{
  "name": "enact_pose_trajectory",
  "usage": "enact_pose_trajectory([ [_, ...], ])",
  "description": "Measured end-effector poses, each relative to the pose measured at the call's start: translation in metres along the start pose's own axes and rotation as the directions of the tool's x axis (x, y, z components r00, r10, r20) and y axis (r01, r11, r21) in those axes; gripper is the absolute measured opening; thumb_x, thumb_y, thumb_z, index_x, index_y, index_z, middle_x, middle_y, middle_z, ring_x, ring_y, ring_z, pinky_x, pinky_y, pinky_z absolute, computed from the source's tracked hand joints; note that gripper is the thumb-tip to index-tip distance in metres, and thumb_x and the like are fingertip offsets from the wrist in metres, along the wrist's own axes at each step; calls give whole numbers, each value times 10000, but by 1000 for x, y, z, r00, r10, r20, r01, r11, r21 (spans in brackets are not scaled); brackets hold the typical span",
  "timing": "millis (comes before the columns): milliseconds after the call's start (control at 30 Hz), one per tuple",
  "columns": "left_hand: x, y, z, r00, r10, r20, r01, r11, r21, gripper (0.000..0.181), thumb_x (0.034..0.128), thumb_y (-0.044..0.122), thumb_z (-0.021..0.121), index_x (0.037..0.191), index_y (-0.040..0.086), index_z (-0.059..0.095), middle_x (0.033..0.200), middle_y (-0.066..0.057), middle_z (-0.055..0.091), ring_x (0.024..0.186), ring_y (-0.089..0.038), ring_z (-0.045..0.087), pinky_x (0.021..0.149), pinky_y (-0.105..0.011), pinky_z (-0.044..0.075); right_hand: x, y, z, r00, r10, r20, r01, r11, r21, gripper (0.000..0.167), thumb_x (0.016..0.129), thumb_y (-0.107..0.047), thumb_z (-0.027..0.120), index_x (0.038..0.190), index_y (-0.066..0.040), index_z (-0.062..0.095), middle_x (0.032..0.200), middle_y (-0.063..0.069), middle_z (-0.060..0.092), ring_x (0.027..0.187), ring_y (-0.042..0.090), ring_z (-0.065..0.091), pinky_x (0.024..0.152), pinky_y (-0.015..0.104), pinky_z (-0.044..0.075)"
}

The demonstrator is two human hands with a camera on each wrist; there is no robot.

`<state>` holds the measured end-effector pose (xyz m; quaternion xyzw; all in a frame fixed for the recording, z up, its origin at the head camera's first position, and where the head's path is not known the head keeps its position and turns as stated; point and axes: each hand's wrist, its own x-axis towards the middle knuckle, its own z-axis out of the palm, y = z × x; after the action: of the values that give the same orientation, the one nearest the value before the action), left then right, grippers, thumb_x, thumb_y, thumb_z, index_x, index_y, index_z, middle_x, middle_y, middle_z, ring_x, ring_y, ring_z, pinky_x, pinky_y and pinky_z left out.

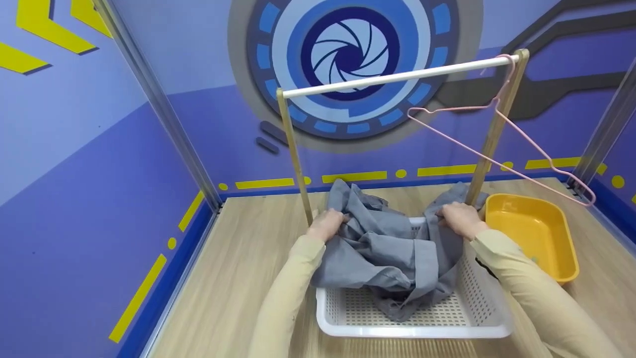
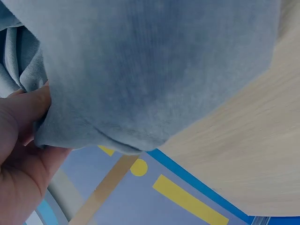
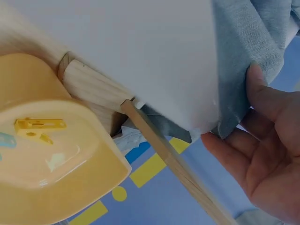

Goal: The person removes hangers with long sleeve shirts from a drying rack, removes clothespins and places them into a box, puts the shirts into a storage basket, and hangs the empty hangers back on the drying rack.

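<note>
A crumpled grey garment [image 1: 385, 248] lies bunched over a white perforated basket [image 1: 412, 332], and part of it hangs down inside. On the garment's left side my left hand [image 1: 326, 224] pinches the cloth between thumb and fingers; the left wrist view shows a fold of the garment [image 2: 154, 75] draping from that hand [image 2: 23, 154]. At the opposite side my right hand [image 1: 462, 219] pinches another part of the garment, close to the basket's right wall. In the right wrist view its thumb [image 3: 257, 82] presses on the cloth [image 3: 239, 61]. The garment's exact kind is hidden by the folds.
A rack with a white bar [image 1: 397, 78] and wooden posts stands behind the basket. One pink hanger [image 1: 464, 144] hangs at the bar's right end. Right of the basket sits a yellow tub [image 1: 529, 228], holding a yellow clothespin [image 3: 40, 125]. Blue panels enclose the table.
</note>
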<state>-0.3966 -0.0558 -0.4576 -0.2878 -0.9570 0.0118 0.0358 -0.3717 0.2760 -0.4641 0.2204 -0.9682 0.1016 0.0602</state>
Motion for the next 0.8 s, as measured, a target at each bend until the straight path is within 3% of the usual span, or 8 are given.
enact_pose_trajectory([
  [167,-1,2,3,995,3,-96,3,998,58,201,847,6,532,753,104,679,774,-71,634,669,-219,594,557,-325,455,2,3,2,998,-30,-47,30,1000,2,260,764,-3,666,569,-94,520,507,-36,372,469,145,359,438,306,304],
  [300,3,4,4,993,-16,-113,21,999,42,201,833,2,536,702,96,657,750,-87,626,657,-237,592,538,-341,455,2,3,1,997,-34,-71,33,999,-9,295,737,19,675,535,-99,494,494,-37,368,458,140,350,432,299,289],
  [433,11,3,15,990,-34,-139,43,997,58,231,838,-21,514,716,101,668,762,-103,624,665,-264,598,527,-376,472,3,3,1,996,-22,-86,22,1000,4,298,725,43,665,526,-99,493,490,-34,372,455,138,344,434,298,279],
  [533,35,-19,63,960,33,-277,7,990,141,287,860,-3,450,699,109,661,701,-91,600,597,-250,581,451,-358,450,3,4,0,995,-11,-104,12,1000,9,314,733,58,654,517,-99,488,483,-28,368,452,138,334,431,298,280],
  [633,44,-28,75,950,33,-312,17,988,154,296,880,24,449,710,98,679,671,-80,599,572,-237,580,426,-345,441,2,5,-3,992,8,-130,-6,1000,15,303,751,64,644,529,-89,507,488,-16,382,453,145,336,430,300,289],
  [667,43,-28,73,942,38,-335,14,988,152,295,873,25,453,694,92,678,652,-72,596,562,-224,578,422,-331,437,2,5,-4,991,24,-133,-21,999,26,284,757,64,643,541,-80,528,490,-13,393,453,145,341,429,298,294],
  [767,18,-7,23,957,-26,-290,57,993,101,229,858,7,512,740,66,699,690,-85,621,609,-234,602,475,-333,469,1,5,-8,986,64,-154,-57,997,51,210,763,73,629,599,-51,589,520,-2,443,462,157,372,432,304,313],
  [800,12,-2,12,951,-27,-308,60,993,99,215,849,7,520,738,63,696,693,-86,622,613,-235,603,478,-323,467,2,4,-10,984,77,-158,-68,996,57,200,764,78,620,609,-46,595,527,4,451,466,163,380,434,308,317],
])
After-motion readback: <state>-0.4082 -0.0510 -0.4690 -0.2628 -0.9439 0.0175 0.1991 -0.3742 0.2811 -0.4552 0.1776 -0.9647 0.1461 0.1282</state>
